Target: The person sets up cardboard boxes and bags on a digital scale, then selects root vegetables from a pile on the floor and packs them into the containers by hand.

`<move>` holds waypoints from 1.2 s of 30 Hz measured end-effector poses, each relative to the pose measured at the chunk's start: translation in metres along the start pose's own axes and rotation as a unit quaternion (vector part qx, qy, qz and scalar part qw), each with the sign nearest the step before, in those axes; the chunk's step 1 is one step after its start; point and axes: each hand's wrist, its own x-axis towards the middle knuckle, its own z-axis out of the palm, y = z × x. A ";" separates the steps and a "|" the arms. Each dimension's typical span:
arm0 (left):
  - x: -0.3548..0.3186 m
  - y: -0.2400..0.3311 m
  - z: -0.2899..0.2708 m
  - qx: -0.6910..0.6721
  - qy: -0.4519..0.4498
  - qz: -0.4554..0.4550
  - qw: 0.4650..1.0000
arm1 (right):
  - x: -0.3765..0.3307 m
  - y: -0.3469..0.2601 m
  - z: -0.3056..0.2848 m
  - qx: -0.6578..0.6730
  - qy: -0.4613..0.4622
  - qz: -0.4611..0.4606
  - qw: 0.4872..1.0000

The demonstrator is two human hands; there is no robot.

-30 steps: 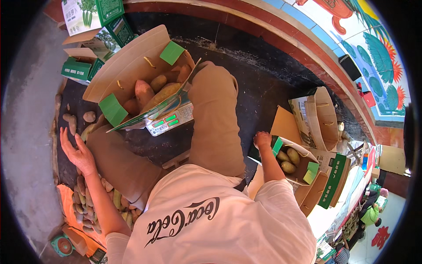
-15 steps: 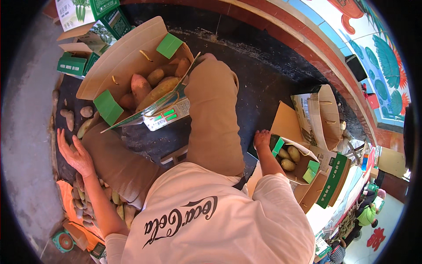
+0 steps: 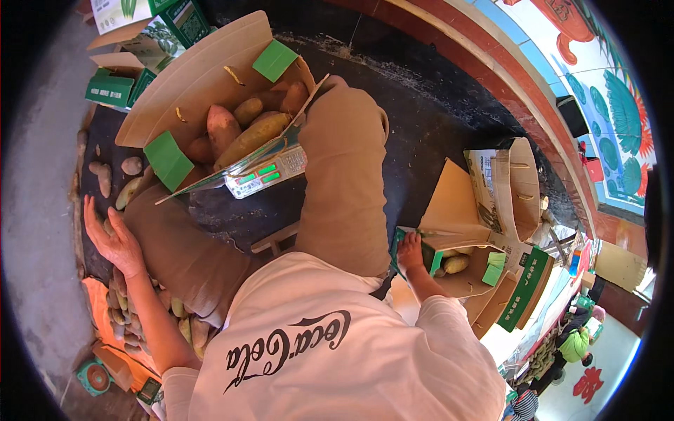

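My left hand (image 3: 114, 240) is held out beside my left knee, fingers spread and holding nothing. Below it, a heap of sweet potatoes (image 3: 184, 328) lies partly hidden behind my forearm and leg. On the right, my right hand (image 3: 414, 254) has its fingers bent over the green end of a small cardboard box (image 3: 463, 285). Yellowish-brown tubers (image 3: 456, 264) show inside that box. Between my knees, a large open carton (image 3: 203, 83) holds reddish and yellowish sweet potatoes (image 3: 251, 142). It rests on a scale (image 3: 270, 180) with green-lit displays.
Green and white cartons (image 3: 116, 88) are stacked at the far left. Loose sweet potatoes (image 3: 102, 177) lie on the dark floor cover nearby. Another open carton (image 3: 523, 189) stands at the right by the wall. People (image 3: 576, 344) are in the distance at lower right.
My right hand has moved slightly down and left with the small box, whose flap stands higher and whose tubers are less visible. My left hand stays spread, nearly in place.
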 end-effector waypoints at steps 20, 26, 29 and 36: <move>-0.004 -0.010 0.002 -0.031 -0.020 -0.020 0.999 | -0.186 -0.041 0.082 0.152 -0.287 -0.107 0.940; -0.003 -0.008 0.005 -0.042 -0.026 -0.021 0.999 | -0.189 -0.049 0.129 0.197 -0.327 -0.089 0.920; -0.005 -0.009 0.002 -0.038 -0.026 -0.017 0.999 | -0.191 -0.043 0.152 0.209 -0.344 -0.094 0.911; -0.011 -0.021 0.003 -0.020 -0.006 -0.011 1.000 | -0.185 -0.030 0.194 0.216 -0.387 -0.113 0.889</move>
